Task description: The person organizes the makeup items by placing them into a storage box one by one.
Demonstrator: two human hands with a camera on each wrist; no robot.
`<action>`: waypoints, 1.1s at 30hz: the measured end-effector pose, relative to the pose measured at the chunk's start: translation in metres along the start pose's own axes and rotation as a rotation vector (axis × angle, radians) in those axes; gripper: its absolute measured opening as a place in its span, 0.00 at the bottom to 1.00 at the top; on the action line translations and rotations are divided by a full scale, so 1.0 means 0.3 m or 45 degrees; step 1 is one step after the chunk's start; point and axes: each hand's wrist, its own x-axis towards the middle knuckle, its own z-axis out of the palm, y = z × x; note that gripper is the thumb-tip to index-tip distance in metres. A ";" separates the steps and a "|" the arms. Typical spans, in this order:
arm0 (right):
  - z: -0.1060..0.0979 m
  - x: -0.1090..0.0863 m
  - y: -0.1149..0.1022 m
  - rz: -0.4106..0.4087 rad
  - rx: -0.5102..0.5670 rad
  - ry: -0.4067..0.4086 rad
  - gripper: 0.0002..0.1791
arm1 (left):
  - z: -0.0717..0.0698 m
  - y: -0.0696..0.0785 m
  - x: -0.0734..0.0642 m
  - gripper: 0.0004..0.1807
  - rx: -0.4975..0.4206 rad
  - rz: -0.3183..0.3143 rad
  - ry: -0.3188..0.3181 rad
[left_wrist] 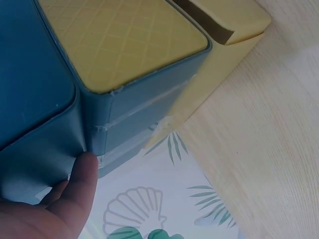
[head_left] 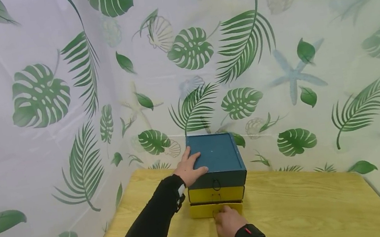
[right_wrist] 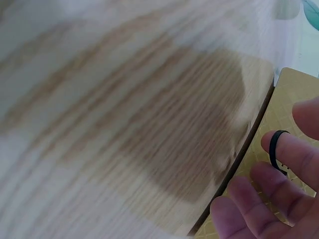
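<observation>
A small chest of drawers (head_left: 215, 153) stands on the table, with a dark blue top and a dark front at the top level. Below that are a yellow middle drawer (head_left: 201, 195) and a yellow bottom drawer (head_left: 200, 211). The bottom drawer juts out from the stack; a dark gap shows behind its front in the left wrist view. My left hand (head_left: 189, 170) rests with spread fingers on the chest's upper left edge. At the bottom drawer's front, my right hand (head_left: 229, 223) has a finger hooked through a black ring pull (right_wrist: 273, 149).
A ring pull (head_left: 216, 185) hangs on the top drawer's front. Wood-grain table (head_left: 297, 208) extends to both sides of the chest. Close behind and to the left hangs a white leaf-printed sheet (head_left: 184, 78).
</observation>
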 end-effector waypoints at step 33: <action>-0.069 -0.088 0.080 0.039 0.132 0.099 0.24 | 0.070 -0.078 -0.074 0.45 -0.089 0.069 0.179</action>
